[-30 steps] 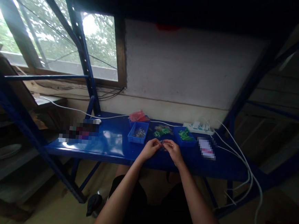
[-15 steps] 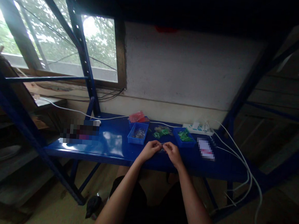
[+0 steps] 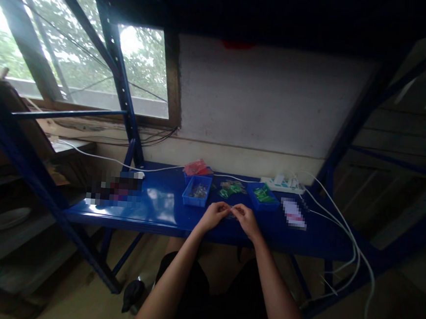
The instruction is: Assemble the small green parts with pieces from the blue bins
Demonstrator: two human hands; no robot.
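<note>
My left hand [image 3: 215, 215] and my right hand [image 3: 244, 219] meet fingertip to fingertip over the front part of the blue table [image 3: 120, 215]. Both are closed in a pinch; what lies between the fingertips is too small to name. Just beyond them is a loose pile of green and clear small pieces [image 3: 232, 188]. A blue tray [image 3: 185, 199] with small clear or metallic pieces stands to the left of the pile. On its right, another blue tray [image 3: 264, 207] holds green packets [image 3: 264, 194].
Red plastic bags [image 3: 196, 167] lie on a tray at the back. A white power strip [image 3: 283, 184] with cables is at the back right, near a blurred white item [image 3: 293, 212]. Blurred dark things [image 3: 114, 190] lie at left. Blue rack posts [image 3: 121, 83] frame the table.
Both hands stay close together in nearly the same place, with only slight movement at the fingertips. The view has shifted very slightly.
</note>
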